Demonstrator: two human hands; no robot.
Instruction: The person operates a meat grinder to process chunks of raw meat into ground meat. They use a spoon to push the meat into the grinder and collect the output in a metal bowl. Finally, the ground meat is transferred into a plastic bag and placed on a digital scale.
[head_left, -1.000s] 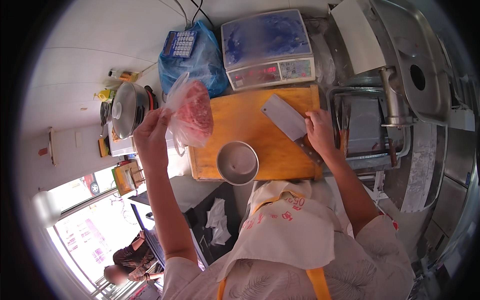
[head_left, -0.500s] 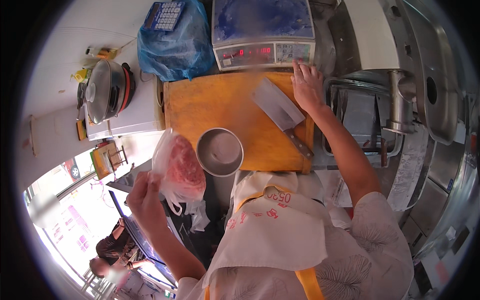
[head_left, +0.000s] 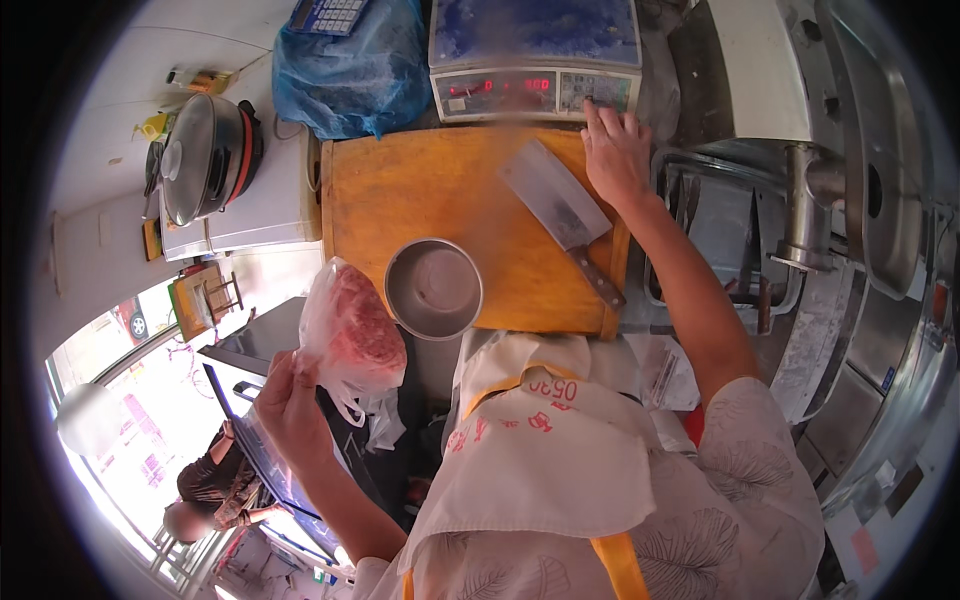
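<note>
My left hand [head_left: 290,392] is closed on the gathered edge of a clear plastic bag of ground meat [head_left: 362,325], held up left of a round metal bowl [head_left: 434,289]. My right hand [head_left: 615,150] reaches forward with its fingers apart, a fingertip on the keypad of a weighing scale [head_left: 508,92] whose red display is lit. A cleaver [head_left: 557,194] with a wooden handle lies slantwise on the orange-brown cutting board [head_left: 400,190], close to my right forearm. The bowl stands near the board's front edge.
A blue plastic bag [head_left: 350,85] with a calculator [head_left: 327,14] on top sits left of the scale. At the right, a metal tray [head_left: 722,225] holds several knives. A lidded electric pan [head_left: 195,165] stands far left; a person [head_left: 215,490] is beyond the counter.
My right hand has shifted slightly over the scale's keypad, and the number on the display is different. My left hand still holds the bag of meat; the whole view has tilted a little.
</note>
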